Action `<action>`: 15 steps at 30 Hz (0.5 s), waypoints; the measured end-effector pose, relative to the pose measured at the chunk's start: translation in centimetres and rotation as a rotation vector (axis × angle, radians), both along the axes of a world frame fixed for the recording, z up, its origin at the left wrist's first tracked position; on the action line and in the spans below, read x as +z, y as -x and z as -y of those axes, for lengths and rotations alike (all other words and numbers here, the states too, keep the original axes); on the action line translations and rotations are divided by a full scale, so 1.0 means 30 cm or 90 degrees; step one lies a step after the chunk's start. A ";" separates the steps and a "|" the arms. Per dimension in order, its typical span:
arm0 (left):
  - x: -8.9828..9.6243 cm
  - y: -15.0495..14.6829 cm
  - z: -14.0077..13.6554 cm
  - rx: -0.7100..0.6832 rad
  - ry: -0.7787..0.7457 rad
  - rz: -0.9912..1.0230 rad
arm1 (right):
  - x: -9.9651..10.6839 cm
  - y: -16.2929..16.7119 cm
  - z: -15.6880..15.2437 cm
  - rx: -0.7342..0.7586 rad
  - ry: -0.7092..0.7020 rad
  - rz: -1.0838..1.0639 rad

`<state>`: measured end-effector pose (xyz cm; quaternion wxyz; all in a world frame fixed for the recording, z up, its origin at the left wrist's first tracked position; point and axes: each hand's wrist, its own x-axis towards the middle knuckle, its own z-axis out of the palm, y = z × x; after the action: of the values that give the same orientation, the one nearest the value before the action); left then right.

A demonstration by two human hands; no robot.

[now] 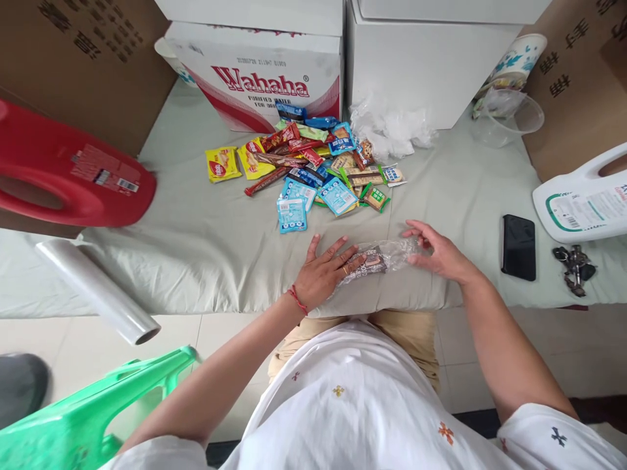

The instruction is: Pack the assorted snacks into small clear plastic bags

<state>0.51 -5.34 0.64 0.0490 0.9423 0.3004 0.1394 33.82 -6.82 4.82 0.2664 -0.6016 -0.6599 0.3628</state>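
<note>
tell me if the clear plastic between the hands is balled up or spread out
Spread out, though wrinkled: the plastic stretches from under the left hand toward the right hand.

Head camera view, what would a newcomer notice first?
The colourful snack pile in front of the Wahaha box would probably draw the eye first. Next come the big red jug at the left edge and the green stool at lower left. Nearer the person, the left hand lies on clear plastic, the right hand at its right end.
</note>
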 end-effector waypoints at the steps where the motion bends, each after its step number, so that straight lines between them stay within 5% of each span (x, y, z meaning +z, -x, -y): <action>1: 0.000 0.001 0.001 0.000 0.004 0.004 | -0.004 -0.009 0.013 0.009 0.015 0.021; 8: 0.002 0.007 0.013 -0.004 0.016 0.025 | -0.047 -0.107 0.042 -0.307 0.050 0.160; 12: -0.005 0.009 0.018 -0.002 0.018 0.039 | -0.032 -0.052 0.056 -0.254 0.130 0.216; 15: -0.010 0.009 0.018 -0.001 0.019 0.048 | -0.029 0.026 0.053 -0.216 0.144 0.098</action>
<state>0.24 -5.87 0.35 0.0747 0.9359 0.2994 0.1699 33.03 -8.41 3.96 0.2032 -0.7561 -0.5228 0.3371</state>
